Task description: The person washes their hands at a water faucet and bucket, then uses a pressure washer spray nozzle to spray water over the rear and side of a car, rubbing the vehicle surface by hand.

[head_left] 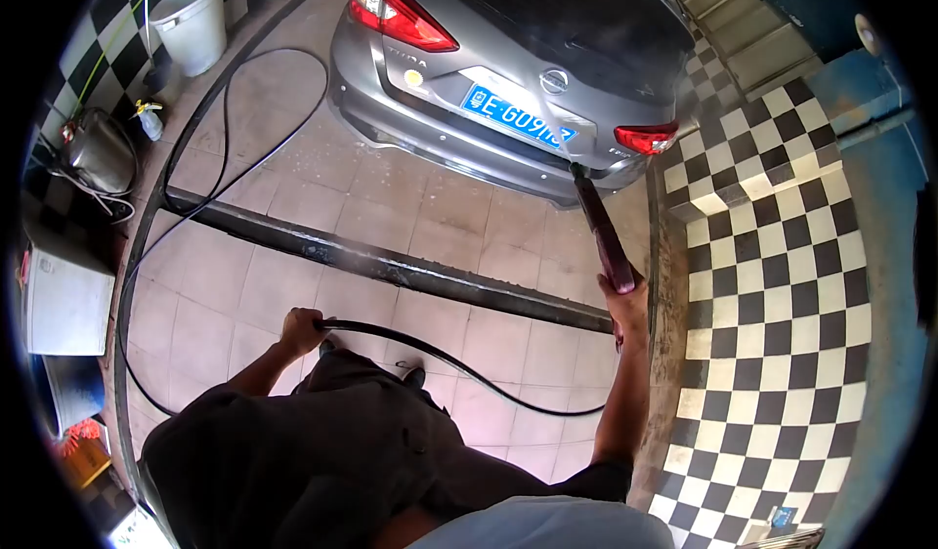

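In the head view my right hand (626,305) is wrapped round the grip of a dark pressure washer gun (604,236). Its nozzle points up at the rear of a grey car (430,95), and a thin white spray leaves the tip toward the tailgate, across the blue licence plate (513,115). My left hand (304,331), held low at the left, is closed round a black hose (430,349). From that hand the hose sags in a curve to the right, below my right forearm. The trigger is hidden by my right hand.
A dark drain channel (332,251) crosses the tiled floor between me and the car. More hose (230,124) loops on the floor at the left, near a white bucket (191,23), a spray bottle (149,119) and a metal tank (102,152). A checkered wall (772,305) stands at the right.
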Available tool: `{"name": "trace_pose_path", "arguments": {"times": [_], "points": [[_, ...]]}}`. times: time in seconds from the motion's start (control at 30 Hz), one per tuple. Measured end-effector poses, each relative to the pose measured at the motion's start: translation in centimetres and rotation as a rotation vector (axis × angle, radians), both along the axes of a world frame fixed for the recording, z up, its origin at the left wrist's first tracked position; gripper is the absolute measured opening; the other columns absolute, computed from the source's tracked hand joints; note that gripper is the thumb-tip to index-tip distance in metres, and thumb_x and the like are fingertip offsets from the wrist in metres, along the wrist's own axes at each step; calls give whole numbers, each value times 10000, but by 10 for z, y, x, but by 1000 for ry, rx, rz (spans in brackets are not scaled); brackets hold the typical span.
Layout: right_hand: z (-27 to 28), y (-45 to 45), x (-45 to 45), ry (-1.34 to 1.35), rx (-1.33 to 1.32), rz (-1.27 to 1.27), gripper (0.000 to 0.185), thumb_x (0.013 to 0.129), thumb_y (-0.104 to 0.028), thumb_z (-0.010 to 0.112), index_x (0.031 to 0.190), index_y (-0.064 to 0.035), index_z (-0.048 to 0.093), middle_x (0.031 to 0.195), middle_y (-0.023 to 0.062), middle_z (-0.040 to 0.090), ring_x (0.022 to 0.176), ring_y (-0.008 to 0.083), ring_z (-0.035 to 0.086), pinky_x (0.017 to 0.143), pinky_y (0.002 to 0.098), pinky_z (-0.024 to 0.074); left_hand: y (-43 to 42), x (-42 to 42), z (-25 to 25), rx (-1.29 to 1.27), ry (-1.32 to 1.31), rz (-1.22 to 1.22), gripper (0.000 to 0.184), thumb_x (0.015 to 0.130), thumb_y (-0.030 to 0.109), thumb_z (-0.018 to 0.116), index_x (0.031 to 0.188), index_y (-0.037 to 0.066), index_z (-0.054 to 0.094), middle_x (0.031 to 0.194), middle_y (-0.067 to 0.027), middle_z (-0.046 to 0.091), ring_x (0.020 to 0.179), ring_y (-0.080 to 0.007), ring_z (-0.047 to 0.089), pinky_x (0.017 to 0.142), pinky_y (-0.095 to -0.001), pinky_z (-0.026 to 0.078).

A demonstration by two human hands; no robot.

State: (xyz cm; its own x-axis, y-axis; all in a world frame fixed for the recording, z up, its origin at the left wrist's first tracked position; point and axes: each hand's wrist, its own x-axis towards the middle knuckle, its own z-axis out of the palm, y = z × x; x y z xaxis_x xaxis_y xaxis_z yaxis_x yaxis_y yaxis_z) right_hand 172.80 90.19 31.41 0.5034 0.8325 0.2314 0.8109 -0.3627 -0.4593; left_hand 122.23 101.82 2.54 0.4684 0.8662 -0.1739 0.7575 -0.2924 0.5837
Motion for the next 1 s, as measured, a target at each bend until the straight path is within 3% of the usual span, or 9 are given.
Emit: {"name": "trace_pose_path", "arguments": {"times": [0.07,0.17,0.23,0.37,0.5,0.53,0.63,0.8,1.0], "points": [[1,18,-18,23,-86,-91,412,697,-110,697,1087,-40,583,867,181,645,844,312,651,691,351,499,3,-13,3,-66,-32,18,380,749,348,674,549,47,555,535,-172,527,554,-383,540,519,-435,433],[-16,31,-34,-81,86,140,380,692,-197,745,995,-2,624,762,124,663,677,221,654,599,345,494,17,-34,-3,-100,-86,63,377,743,339,684,546,45,552,517,-167,515,525,-377,530,503,-433,427],[-17,34,-14,-8,-27,-34,317,699,-214,751,918,-23,625,641,81,616,509,166,585,473,329,450,27,-47,0,-101,-103,75,369,737,333,690,548,46,555,514,-163,516,517,-370,530,493,-431,424],[27,62,-3,-80,86,-197,256,700,-224,756,843,-54,629,600,79,592,454,150,551,417,319,420,40,-58,5,-13,-133,50,331,721,316,695,564,51,573,526,-155,530,528,-360,545,491,-425,428],[96,100,-83,-151,-65,-99,383,716,-184,723,1043,-19,611,798,170,649,734,265,656,659,362,493,47,-53,-13,99,-188,37,278,700,289,694,583,60,589,539,-149,544,554,-356,563,512,-417,446],[102,108,-85,-164,-22,120,369,733,-168,700,1059,-26,601,821,178,650,764,288,656,671,364,494,51,-51,0,15,-169,20,254,686,280,691,591,66,593,549,-144,553,573,-354,572,530,-414,458],[115,141,-56,-186,-156,75,368,733,-157,688,1070,-42,598,852,183,651,780,319,648,672,368,496,55,-40,39,-144,-196,57,268,676,294,701,592,62,595,561,-145,562,583,-354,577,538,-420,461],[142,204,-87,-215,-214,309,335,727,-146,656,1046,-64,591,878,190,641,878,350,622,748,399,483,60,-24,42,-102,-231,95,265,704,286,665,598,52,602,573,-150,576,563,-327,585,545,-418,460],[155,291,-102,-380,-144,270,307,738,-153,593,1039,-99,581,920,211,627,913,401,579,778,455,470,89,-18,57,22,-212,190,233,667,261,718,606,62,614,561,-139,567,559,-347,571,522,-416,454]]}}
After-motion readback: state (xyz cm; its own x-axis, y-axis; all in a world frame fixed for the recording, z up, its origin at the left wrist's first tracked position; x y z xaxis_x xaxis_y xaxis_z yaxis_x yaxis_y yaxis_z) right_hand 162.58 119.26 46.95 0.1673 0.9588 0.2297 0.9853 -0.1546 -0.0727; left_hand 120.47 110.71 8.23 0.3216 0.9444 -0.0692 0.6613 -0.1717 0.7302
